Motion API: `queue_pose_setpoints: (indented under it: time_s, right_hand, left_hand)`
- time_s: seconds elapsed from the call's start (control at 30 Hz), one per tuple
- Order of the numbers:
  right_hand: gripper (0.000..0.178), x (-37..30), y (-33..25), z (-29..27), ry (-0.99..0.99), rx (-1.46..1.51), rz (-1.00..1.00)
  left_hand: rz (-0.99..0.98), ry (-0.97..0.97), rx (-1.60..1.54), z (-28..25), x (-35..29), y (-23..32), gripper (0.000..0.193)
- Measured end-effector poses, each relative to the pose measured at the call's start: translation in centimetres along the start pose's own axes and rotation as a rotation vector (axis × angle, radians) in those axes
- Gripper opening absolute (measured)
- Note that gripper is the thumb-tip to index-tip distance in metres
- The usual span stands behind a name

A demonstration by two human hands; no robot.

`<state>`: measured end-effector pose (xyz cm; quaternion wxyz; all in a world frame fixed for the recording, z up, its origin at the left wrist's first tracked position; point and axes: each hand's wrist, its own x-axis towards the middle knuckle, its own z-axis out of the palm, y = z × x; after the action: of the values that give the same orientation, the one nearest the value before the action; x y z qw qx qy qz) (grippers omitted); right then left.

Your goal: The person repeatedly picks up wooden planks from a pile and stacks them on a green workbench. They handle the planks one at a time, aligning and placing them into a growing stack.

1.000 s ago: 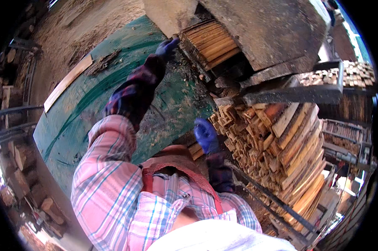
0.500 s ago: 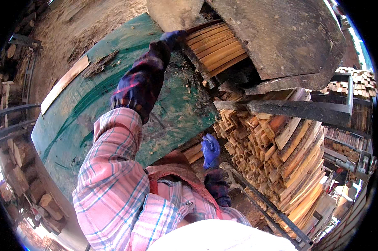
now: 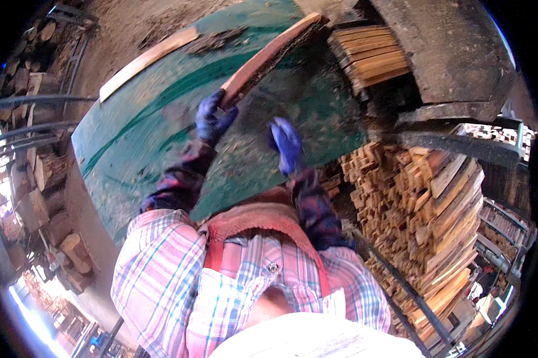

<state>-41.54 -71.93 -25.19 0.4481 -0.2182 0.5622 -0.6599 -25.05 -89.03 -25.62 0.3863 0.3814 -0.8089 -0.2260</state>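
My left hand (image 3: 215, 118), in a blue glove, grips the near end of a long wooden slab (image 3: 272, 56) with dark bark along one edge. The slab slants up and away to the right over the green table (image 3: 155, 131). To the right of that hand, my gloved right hand (image 3: 288, 145) is held above the table, its fingers stretched out and nothing in it. Beyond the slab's far end, a row of sawn boards (image 3: 373, 53) lies in the opening of a dark, dusty machine.
A pale strip of wood (image 3: 146, 62) and a piece of bark (image 3: 218, 40) lie along the table's far left edge. A tall stack of sawn wood (image 3: 412, 203) stands at my right, beside a metal bar (image 3: 409, 292). Logs (image 3: 77, 252) are piled at the left.
My left hand has come back from the machine and now holds the slab over the table. My right hand has moved up and over the table. The view has shifted.
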Motion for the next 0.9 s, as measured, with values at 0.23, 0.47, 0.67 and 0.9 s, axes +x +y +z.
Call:
queue_pose_setpoints:
  time_s: [0.23,0.47,0.67,0.9]
  right_hand:
    - [0.045,-4.1,6.9,7.6,0.315,0.176,0.292]
    - [0.046,-15.8,1.8,-0.2,0.542,-0.338,0.008]
    - [0.061,-23.6,-15.9,-7.7,1.080,-0.300,-0.679]
    - [0.038,-19.3,-28.9,-30.9,1.208,-0.473,-0.531]
  left_hand:
    - [-0.164,-0.429,-0.345,-8.5,-15.1,8.8,0.051]
    - [-0.507,-0.466,-0.876,-6.3,-13.3,9.2,0.050]
    - [-0.385,-0.603,-0.894,-2.4,-9.9,9.9,0.050]
    - [-0.335,-0.879,-0.785,3.3,-4.6,13.8,0.051]
